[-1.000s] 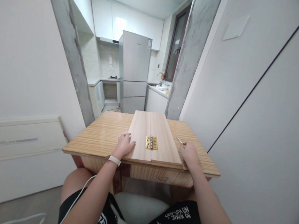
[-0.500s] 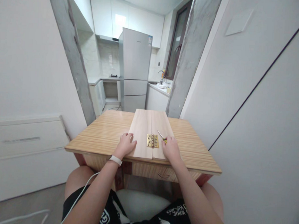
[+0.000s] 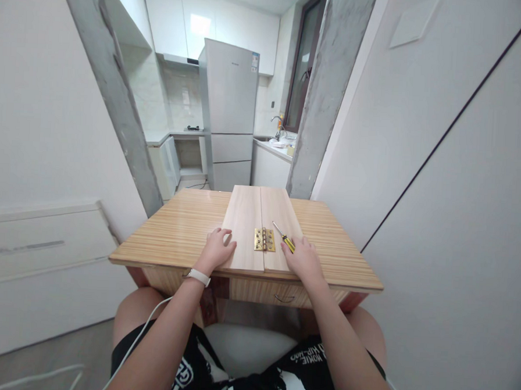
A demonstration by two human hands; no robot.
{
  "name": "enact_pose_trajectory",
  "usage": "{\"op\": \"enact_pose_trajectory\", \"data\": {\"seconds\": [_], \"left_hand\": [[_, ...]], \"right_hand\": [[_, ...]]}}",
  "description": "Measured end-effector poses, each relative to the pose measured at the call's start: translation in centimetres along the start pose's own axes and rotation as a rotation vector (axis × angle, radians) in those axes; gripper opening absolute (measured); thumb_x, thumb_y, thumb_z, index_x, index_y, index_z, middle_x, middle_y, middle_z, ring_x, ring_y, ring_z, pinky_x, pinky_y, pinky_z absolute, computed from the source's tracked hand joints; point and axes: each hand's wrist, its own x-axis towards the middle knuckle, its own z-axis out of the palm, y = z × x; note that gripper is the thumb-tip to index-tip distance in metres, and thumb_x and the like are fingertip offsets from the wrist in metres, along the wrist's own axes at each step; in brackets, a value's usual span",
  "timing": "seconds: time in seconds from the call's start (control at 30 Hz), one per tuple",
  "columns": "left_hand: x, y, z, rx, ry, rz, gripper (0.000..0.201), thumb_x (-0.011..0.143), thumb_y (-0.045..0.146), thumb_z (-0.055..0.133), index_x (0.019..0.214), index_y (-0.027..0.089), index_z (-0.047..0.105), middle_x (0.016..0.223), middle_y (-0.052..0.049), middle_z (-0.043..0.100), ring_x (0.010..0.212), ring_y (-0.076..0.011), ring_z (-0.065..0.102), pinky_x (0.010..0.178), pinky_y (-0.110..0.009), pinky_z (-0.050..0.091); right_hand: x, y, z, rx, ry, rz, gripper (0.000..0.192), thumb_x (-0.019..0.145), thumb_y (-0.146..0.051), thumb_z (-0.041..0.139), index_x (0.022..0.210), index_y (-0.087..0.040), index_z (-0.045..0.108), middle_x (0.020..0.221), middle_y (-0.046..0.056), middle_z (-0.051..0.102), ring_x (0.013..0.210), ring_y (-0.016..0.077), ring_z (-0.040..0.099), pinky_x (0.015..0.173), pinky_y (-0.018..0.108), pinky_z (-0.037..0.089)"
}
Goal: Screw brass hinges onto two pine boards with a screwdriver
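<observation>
Head view: beyond the tabletop [image 3: 175,231], a white fridge [image 3: 230,106], white cabinets, a sink with tap at the back right, and two rough grey concrete pillars framing the kitchen opening. To the left, a white drawer unit; to the right, plain white panels. Nothing between camera and hands but the forearms.

Striped, glossy wood-grain tabletop with a drawer pull under its near edge. On it, two pale, smooth boards [image 3: 245,223] lying flat, side by side, joined across the seam by a small brass hinge [image 3: 264,240] (rectangular, knuckle along the seam).

Left hand [image 3: 216,251], white band at the wrist, fingers spread flat on the left board, holding nothing. Right hand [image 3: 304,260] on the right board, fingers closed loosely round a yellow-and-black screwdriver [image 3: 284,237], its shaft pointing away, just right of the hinge.
</observation>
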Motion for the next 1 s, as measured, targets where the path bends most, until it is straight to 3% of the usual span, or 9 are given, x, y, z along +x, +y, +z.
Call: {"op": "enact_pose_trajectory", "data": {"seconds": [0.17, 0.33, 0.77, 1.0], "left_hand": [[-0.3, 0.9, 0.3, -0.024, -0.009, -0.004, 0.039, 0.091, 0.033, 0.069, 0.126, 0.017, 0.072, 0.129, -0.015, 0.068, 0.128, -0.0330, 0.059, 0.117, -0.047, 0.040], [-0.7, 2.9, 1.9, -0.041, -0.013, -0.017, 0.039, 0.091, 0.033, 0.067, 0.127, 0.017, 0.072, 0.129, -0.016, 0.066, 0.135, -0.0358, 0.053, 0.117, -0.047, 0.039], [-1.3, 12.4, 6.3, -0.062, -0.095, -0.006, 0.038, 0.092, 0.032, 0.064, 0.126, 0.016, 0.072, 0.122, -0.018, 0.065, 0.126, -0.0363, 0.053, 0.114, -0.045, 0.037], [-1.1, 15.1, 8.8, -0.125, -0.135, 0.024, 0.040, 0.092, 0.035, 0.064, 0.128, 0.018, 0.070, 0.127, -0.017, 0.062, 0.127, -0.0349, 0.052, 0.115, -0.044, 0.037]], "right_hand": [[0.2, 1.1, 0.1, -0.002, 0.019, -0.006, 0.055, 0.105, -0.061, 0.044, 0.129, -0.019, 0.071, 0.126, 0.019, 0.065, 0.119, 0.0332, 0.057, 0.108, 0.041, 0.039], [0.3, 3.8, 0.0, -0.016, 0.030, -0.009, 0.056, 0.104, -0.061, 0.044, 0.131, -0.019, 0.071, 0.124, 0.018, 0.065, 0.117, 0.0327, 0.059, 0.107, 0.041, 0.040], [0.5, 14.3, -2.0, -0.044, 0.015, 0.058, 0.060, 0.102, -0.063, 0.046, 0.136, -0.019, 0.070, 0.135, 0.018, 0.065, 0.124, 0.0311, 0.062, 0.110, 0.040, 0.044], [1.1, 18.4, -3.4, -0.032, -0.026, 0.085, 0.056, 0.101, -0.058, 0.050, 0.134, -0.018, 0.071, 0.135, 0.016, 0.068, 0.120, 0.0282, 0.066, 0.108, 0.036, 0.046]]}}
